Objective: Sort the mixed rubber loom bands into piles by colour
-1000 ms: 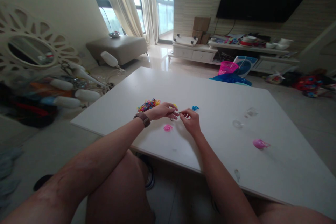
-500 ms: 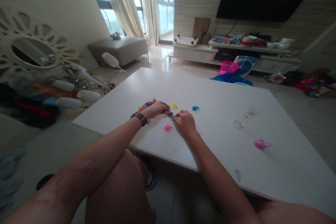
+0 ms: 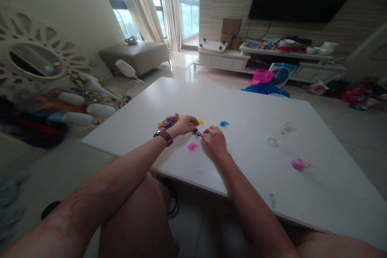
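Note:
Small rubber bands lie in colour groups on the white table. Between my two hands is a little heap of black bands. My left hand, with a brown watch on the wrist, hovers over its left side, thumb and fingers slightly apart. To the right, my right hand rests at the heap's edge with curled fingertips; anything pinched there is too small to see. A mixed multicoloured pile sits behind my left wrist. Around the heap are pink bands, yellow bands and blue bands.
On the table's right side are a clear round lid or dish, a clear container, a pink object with a loop and a small clear packet. A lamp with white shades stands beyond the left edge.
My left fingers have opened a little and lifted off the black bands, so more of them show. The right hand stays almost in place. The view has shifted slightly.

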`<state>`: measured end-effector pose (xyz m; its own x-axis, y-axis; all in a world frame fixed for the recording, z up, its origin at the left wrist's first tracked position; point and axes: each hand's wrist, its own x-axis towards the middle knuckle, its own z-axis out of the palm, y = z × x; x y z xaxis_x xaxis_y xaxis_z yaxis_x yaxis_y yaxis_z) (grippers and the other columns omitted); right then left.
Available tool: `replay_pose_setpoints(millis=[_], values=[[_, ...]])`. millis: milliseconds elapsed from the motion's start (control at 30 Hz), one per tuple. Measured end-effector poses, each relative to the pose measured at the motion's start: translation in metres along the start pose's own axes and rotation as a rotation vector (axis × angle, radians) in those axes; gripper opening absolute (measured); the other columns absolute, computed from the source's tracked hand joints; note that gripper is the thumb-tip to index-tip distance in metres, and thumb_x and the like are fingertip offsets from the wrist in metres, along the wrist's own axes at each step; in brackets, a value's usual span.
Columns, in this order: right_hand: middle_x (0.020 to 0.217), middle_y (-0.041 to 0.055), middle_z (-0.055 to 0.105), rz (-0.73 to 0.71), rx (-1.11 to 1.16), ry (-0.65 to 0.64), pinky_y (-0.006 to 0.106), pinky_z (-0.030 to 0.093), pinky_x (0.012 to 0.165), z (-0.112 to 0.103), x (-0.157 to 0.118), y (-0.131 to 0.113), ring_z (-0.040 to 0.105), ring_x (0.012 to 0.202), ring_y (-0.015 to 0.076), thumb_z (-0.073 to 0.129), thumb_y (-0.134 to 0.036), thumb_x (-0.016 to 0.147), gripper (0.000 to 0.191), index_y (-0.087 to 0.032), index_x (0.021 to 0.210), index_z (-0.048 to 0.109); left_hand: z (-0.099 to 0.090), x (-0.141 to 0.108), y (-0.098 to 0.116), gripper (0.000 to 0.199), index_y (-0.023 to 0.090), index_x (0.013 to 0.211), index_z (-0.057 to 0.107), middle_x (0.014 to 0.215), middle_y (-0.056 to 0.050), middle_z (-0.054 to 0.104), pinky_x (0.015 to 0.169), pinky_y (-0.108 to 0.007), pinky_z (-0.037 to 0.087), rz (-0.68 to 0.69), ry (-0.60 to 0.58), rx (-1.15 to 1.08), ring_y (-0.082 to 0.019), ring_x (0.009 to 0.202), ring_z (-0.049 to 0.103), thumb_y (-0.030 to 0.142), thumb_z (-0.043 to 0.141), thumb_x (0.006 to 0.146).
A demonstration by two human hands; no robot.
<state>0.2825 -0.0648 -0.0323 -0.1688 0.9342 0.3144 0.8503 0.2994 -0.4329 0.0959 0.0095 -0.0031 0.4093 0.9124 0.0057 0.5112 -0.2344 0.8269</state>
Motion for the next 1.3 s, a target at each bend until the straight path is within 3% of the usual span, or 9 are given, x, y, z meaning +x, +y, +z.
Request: replay_pose_setpoints(millis=[233,500,1300], values=[[0.105,0.0079,0.068,-0.064,0.035,-0.073,0.035,0.039,0.092,0.003,0.000,-0.007,0.055,0.105,0.0227,0.057,-0.023,0.091,0.016,-0.020,0.098,0.070,-0.007,0.005,-0.007,0.026,0.011,0.092,0.075,0.095,-0.010,0.076,0.084,-0.028,0.054,-0.041,0.063,0.154,-0.018,0.089,0.070,0.008,0.057,0.074],[0.120,0.0065,0.068,-0.135,0.099,-0.136,0.035,0.039,0.095,0.007,-0.001,-0.009,0.054,0.114,0.0214,0.056,-0.025,0.092,0.024,-0.022,0.112,0.069,0.001,0.006,-0.030,0.021,0.010,0.089,0.072,0.082,-0.009,0.075,0.065,-0.024,0.051,-0.143,-0.024,-0.035,-0.015,0.071,0.066,0.014,0.065,0.070],[0.110,0.0075,0.069,-0.128,0.076,-0.164,0.034,0.039,0.092,0.001,-0.001,-0.010,0.055,0.109,0.0205,0.054,-0.025,0.094,0.019,-0.021,0.102,0.071,-0.001,-0.003,-0.012,0.021,0.011,0.088,0.072,0.084,-0.007,0.074,0.070,-0.025,0.050,-0.155,-0.074,-0.018,-0.014,0.073,0.065,0.012,0.064,0.069]])
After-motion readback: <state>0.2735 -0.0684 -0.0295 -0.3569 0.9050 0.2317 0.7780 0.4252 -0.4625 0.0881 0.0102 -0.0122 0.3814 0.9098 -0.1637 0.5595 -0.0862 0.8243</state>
